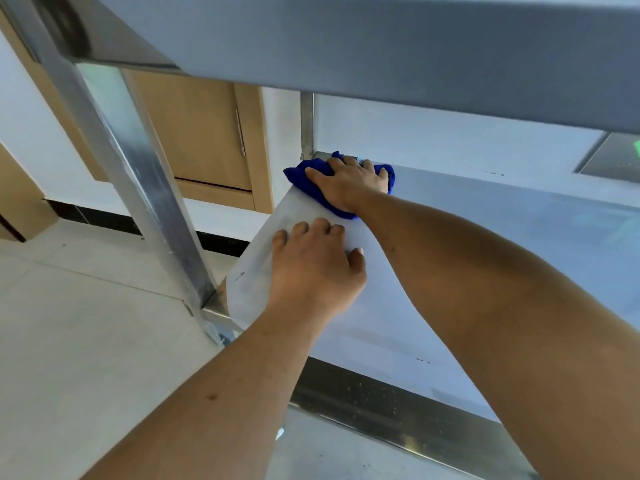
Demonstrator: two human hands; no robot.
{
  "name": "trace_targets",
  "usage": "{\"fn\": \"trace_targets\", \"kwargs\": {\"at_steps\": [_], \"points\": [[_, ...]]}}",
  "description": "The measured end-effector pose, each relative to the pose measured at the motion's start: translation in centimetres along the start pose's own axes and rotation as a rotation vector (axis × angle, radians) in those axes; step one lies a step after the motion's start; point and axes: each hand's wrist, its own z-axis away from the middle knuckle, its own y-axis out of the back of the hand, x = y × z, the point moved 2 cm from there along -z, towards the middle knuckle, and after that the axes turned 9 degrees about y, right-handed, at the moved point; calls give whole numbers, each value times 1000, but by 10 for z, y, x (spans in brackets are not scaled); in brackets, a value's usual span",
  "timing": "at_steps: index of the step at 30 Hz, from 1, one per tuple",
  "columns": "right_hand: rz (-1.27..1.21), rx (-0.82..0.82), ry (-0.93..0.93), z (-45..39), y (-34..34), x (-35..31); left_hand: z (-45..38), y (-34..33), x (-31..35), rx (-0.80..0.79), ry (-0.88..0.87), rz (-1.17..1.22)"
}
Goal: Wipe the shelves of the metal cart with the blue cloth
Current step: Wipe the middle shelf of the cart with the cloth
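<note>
Floor: pale tiled floor (86, 323) fills the near left, with a black skirting strip (104, 220) along the base of the white wall beyond it.
Cabinet: light wooden cabinet door (201, 133) with a slim vertical metal handle (240, 131), far left, behind the cart frame.
Near post: shiny square-section metal upright (138, 178) of the cart, leaning across the left of the view; it meets the middle shelf at that shelf's near-left corner.
Top shelf: grey metal upper shelf edge (381, 46), a broad band across the top of the view, over both hands.
Middle shelf: flat, pale, reflective metal shelf (485, 237) running from centre to the right edge; a darker metal lip (398, 403) borders its near side.
Left hand: left hand (315, 268) lies palm down on the shelf's left end, near the left edge; fingers spread slightly and only lightly bent, thumb out to the right, nothing held.
Cloth: crumpled bright blue cloth (304, 181) sits at the far-left corner of the middle shelf, just beside the far metal post (307, 123).
Right hand: right hand (349, 185) rests on top of the blue cloth, fingers splayed and bent over it, pressing it to the shelf; cloth shows on its left, far and right sides.
Right forearm: reaches diagonally from the near right to the cloth, just beyond the left hand.
</note>
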Motion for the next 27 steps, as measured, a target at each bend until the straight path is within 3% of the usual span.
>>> {"fn": "trace_targets", "kwargs": {"at_steps": [13, 16, 19, 22, 27], "points": [[12, 6, -202, 79, 36, 125, 0, 18, 15, -107, -20, -69], [17, 13, -274, 106, 47, 164, 10, 19, 75, -84, -141, 41], [12, 22, -341, 135, 60, 209, 35, 10, 161, -158, -262, 136], [8, 54, -442, 167, 73, 261, 62, -5, 229, -211, -410, 99], [9, 85, -629, 219, 92, 344, 91, -31, 262, -311, -453, -40]]}}
